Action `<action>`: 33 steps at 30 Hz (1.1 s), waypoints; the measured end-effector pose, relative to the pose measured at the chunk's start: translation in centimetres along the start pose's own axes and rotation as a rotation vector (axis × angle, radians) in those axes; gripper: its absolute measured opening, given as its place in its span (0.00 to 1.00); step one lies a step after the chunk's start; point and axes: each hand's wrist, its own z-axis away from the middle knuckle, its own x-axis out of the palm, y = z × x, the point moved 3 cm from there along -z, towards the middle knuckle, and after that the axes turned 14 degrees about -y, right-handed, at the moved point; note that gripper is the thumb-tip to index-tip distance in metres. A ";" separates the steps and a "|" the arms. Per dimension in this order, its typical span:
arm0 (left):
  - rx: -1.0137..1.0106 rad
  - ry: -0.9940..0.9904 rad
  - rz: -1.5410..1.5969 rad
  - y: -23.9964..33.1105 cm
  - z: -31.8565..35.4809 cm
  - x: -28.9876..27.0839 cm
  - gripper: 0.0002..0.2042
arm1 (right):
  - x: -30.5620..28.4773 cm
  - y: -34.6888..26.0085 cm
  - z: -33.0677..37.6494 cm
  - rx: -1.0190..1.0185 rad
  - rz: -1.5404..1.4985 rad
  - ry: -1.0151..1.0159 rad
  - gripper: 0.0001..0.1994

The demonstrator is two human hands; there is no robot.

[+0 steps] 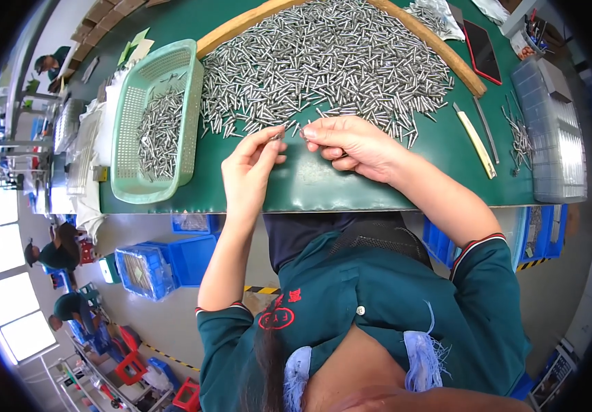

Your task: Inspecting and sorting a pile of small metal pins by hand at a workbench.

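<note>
Green covering spans the work table [351, 185], on which a large heap of small silvery metal pins [323, 62] lies spread, bounded at its far side by a curved wooden strip [447, 58]. At the near edge of the heap the person's two bare hands meet. The left hand [249, 168] stands with thumb and forefinger pinched narrowly together on a single small pin [276, 136], its remaining fingers loosely curled. The right hand [351, 145] lies just beside it, palm turned down toward the table, fingertips drawn together near the same pin; whether it grips a pin of its own cannot be told. The two sets of fingertips are close but a small gap shows between them. Left of the hands, a pale green perforated plastic basket [128, 185] rests on the table and holds a smaller batch of the same pins along its middle. Right of the heap lie a cream-handled flat tool [476, 141] and a thin metal rod [486, 130], side by side, with a few loose pins beyond them. A clear lidded plastic box [550, 130] stands at the table's right end, and a dark tablet with a red rim [482, 49] lies near the far right corner. Blue plastic crates [165, 264] stand on the floor below the table's near edge. Other people are seated at the far left.
</note>
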 end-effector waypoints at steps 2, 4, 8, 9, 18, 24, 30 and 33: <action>-0.050 -0.034 0.231 -0.1 -0.5 1.1 0.09 | -0.3 0.3 -0.2 -0.004 0.049 -0.002 0.11; -0.077 -0.091 0.406 -0.5 -0.7 1.9 0.09 | -0.1 0.2 -0.1 -0.019 0.049 0.007 0.10; -0.069 -0.110 0.499 -1.0 -0.9 2.4 0.09 | 0.1 -0.1 0.0 -0.052 0.073 0.044 0.10; -0.072 -0.096 0.498 -0.8 -0.9 2.5 0.09 | 0.2 -0.2 0.0 -0.051 0.072 0.047 0.10; -0.023 -0.022 0.440 -0.8 -0.5 2.8 0.09 | 0.7 -0.6 0.2 -0.085 0.236 0.106 0.08; 0.017 0.003 0.340 -0.9 -0.3 2.5 0.09 | 1.2 -1.2 0.5 -0.161 0.396 0.129 0.08; 0.178 -0.001 -0.120 0.1 -0.2 2.2 0.09 | 0.6 -0.8 0.2 -0.298 0.506 0.119 0.10; 0.242 -0.001 -0.498 1.9 0.4 2.7 0.11 | 0.5 -0.8 0.2 -0.238 0.519 0.090 0.08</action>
